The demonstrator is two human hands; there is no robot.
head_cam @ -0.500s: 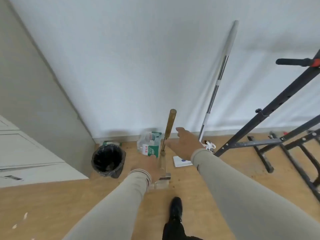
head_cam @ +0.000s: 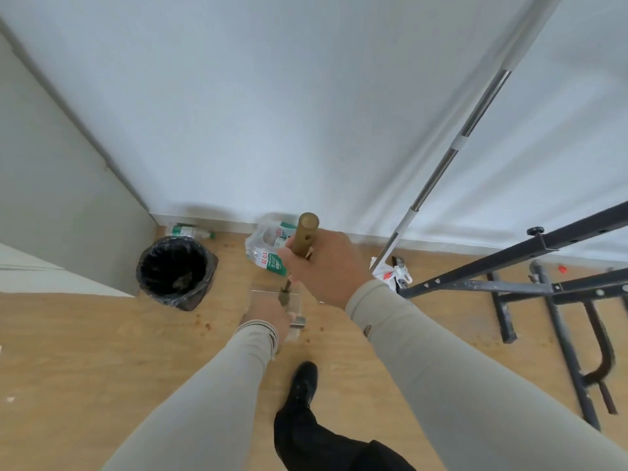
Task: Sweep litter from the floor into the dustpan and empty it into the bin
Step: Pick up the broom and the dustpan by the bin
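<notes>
At the far left a grey cabinet [head_cam: 61, 185] stands against the white wall, and beside its corner sits the bin [head_cam: 176, 271], lined with a black bag, on the wooden floor [head_cam: 102, 351]. A plastic bottle [head_cam: 190, 231] lies behind the bin along the skirting. Small brown crumbs of litter [head_cam: 204, 322] are scattered on the floor just right of the bin. The left hand [head_cam: 268, 317] is low, at the base of the upright handle; how its fingers lie cannot be told, as the hand is seen from behind. By it sits a pale, see-through dustpan [head_cam: 292, 300], blurred and hard to make out. Just above, the right hand [head_cam: 326, 263] has its fingers curled round the brown handle [head_cam: 306, 236] near its top end. Behind the handle a clear plastic bag [head_cam: 268, 246] with green print lies by the wall. Further right a metal pole [head_cam: 452, 154] leans on the wall, and a black metal frame [head_cam: 543, 287] spreads over the floor.
</notes>
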